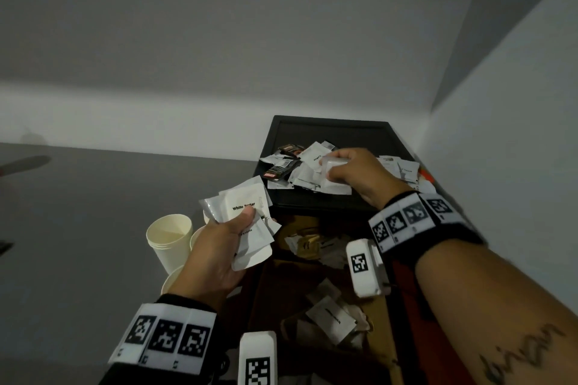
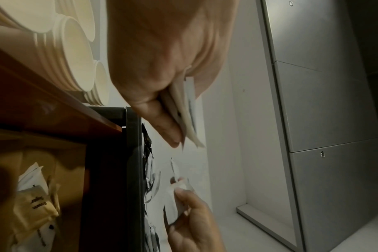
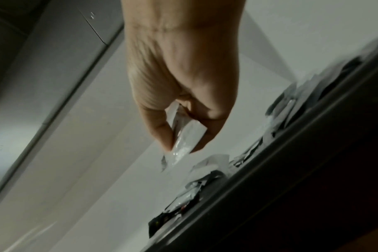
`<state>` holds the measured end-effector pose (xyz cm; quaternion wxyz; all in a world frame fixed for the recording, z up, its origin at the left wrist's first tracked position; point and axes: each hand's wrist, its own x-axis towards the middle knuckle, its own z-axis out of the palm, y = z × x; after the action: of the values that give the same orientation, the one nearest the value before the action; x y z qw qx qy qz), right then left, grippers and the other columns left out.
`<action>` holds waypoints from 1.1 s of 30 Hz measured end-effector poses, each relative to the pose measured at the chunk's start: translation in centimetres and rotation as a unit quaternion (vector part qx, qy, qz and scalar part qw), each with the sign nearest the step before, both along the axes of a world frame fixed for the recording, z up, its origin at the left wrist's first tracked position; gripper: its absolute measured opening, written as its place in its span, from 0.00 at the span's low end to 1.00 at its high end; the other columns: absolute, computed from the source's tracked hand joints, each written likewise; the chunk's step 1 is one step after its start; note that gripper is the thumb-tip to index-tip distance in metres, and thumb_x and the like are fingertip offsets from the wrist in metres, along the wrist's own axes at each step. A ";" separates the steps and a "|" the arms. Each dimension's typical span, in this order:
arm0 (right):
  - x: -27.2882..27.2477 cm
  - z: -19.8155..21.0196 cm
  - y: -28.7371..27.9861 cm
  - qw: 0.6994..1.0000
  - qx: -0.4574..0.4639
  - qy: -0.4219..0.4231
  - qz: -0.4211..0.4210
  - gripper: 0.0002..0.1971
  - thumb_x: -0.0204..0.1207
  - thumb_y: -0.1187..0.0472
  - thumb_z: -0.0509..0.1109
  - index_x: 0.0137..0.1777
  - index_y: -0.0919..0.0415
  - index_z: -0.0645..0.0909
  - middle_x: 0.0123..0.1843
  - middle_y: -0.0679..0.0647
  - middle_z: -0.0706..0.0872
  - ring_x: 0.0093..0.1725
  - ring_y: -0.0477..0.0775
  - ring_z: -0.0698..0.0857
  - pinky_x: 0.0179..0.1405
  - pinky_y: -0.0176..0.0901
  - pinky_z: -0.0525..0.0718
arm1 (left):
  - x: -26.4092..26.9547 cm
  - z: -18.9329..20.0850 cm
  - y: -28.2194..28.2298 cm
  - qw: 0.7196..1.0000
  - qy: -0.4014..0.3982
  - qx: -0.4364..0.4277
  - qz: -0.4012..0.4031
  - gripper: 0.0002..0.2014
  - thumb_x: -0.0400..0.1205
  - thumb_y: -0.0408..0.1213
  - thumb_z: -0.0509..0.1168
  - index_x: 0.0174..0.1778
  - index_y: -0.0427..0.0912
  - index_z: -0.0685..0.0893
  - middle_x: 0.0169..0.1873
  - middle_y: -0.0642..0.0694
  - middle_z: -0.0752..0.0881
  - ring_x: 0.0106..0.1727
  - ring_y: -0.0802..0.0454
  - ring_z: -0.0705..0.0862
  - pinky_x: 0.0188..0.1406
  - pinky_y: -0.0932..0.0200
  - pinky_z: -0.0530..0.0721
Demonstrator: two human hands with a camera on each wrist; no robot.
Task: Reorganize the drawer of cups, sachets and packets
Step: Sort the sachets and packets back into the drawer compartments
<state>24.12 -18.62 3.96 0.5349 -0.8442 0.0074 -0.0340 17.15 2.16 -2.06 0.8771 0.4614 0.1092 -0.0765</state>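
Right hand [image 1: 350, 170] pinches a sachet [image 1: 336, 162], probably one; left hand [image 1: 219, 247] grips the stack [image 1: 250, 228]. Slide it under the thumb, edges squared.

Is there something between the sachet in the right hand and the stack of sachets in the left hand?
Nothing visible blocks the way. The right hand pinches a white sachet above the black tray; the left hand holds its stack of sachets just off the tray's near left corner, with open air between.
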 end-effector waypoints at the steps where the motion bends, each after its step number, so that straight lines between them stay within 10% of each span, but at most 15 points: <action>1: 0.7 -0.2 0.2 1.000 0.007 0.000 -0.004 0.18 0.69 0.76 0.71 0.56 0.59 0.84 0.56 0.56 0.83 0.55 0.56 0.83 0.57 0.47 0.84 | 0.0 0.0 -0.2 1.000 0.001 -0.001 -0.002 0.17 0.83 0.34 0.62 0.67 0.36 0.78 0.53 0.35 0.87 0.48 0.41 0.88 0.35 0.50 0.89; 9: 2.4 -1.2 -1.1 0.987 0.099 0.041 -0.119 0.07 0.80 0.66 0.63 0.55 0.62 0.80 0.46 0.58 0.83 0.48 0.56 0.81 0.54 0.53 0.81 | 0.6 0.0 -0.5 1.000 -0.015 0.012 -0.005 0.18 0.83 0.33 0.63 0.69 0.35 0.77 0.55 0.34 0.86 0.46 0.41 0.88 0.33 0.52 0.87; 15: 1.4 -0.9 -3.0 0.961 0.228 0.050 -0.149 0.07 0.79 0.64 0.64 0.43 0.54 0.82 0.44 0.56 0.85 0.42 0.53 0.79 0.29 0.37 0.71 | 0.8 -0.1 -1.3 0.999 -0.022 -0.002 -0.023 0.17 0.84 0.32 0.61 0.70 0.35 0.77 0.46 0.36 0.88 0.34 0.46 0.90 0.25 0.55 0.87; 19: 1.0 -0.8 -3.4 0.964 0.218 0.038 -0.145 0.07 0.80 0.66 0.63 0.43 0.57 0.81 0.41 0.58 0.84 0.30 0.47 0.76 0.29 0.35 0.75 | 0.9 -0.1 -1.7 0.999 -0.026 -0.005 -0.025 0.16 0.84 0.32 0.61 0.67 0.36 0.78 0.46 0.37 0.89 0.35 0.46 0.90 0.25 0.55 0.87; 25: 1.6 -0.2 -4.2 0.963 0.139 0.018 -0.231 0.13 0.77 0.68 0.64 0.60 0.68 0.79 0.38 0.56 0.78 0.34 0.51 0.78 0.34 0.42 0.80 | 0.3 0.3 -1.6 0.998 -0.048 -0.016 -0.036 0.09 0.84 0.31 0.59 0.57 0.37 0.80 0.33 0.38 0.90 0.31 0.47 0.90 0.27 0.54 0.88; 29: 2.0 -0.9 -5.8 0.950 0.120 -0.036 -0.286 0.09 0.73 0.72 0.62 0.51 0.68 0.81 0.42 0.65 0.80 0.38 0.59 0.80 0.32 0.45 0.77 | 0.3 0.2 -1.4 0.999 -0.040 -0.006 -0.031 0.09 0.84 0.31 0.60 0.57 0.37 0.81 0.35 0.38 0.90 0.32 0.46 0.90 0.27 0.54 0.88; 33: 1.5 -1.4 -6.9 0.945 0.034 -0.049 -0.322 0.21 0.75 0.77 0.61 0.67 0.65 0.71 0.49 0.57 0.75 0.31 0.44 0.73 0.15 0.22 0.69 | 0.3 0.1 -1.4 0.999 -0.034 0.004 -0.020 0.11 0.83 0.31 0.62 0.60 0.37 0.81 0.45 0.35 0.90 0.39 0.43 0.90 0.28 0.55 0.88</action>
<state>25.60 -25.56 2.57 0.5233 -0.7757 0.2536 -0.2451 17.46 0.81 -1.92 0.8769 0.4691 0.0702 -0.0776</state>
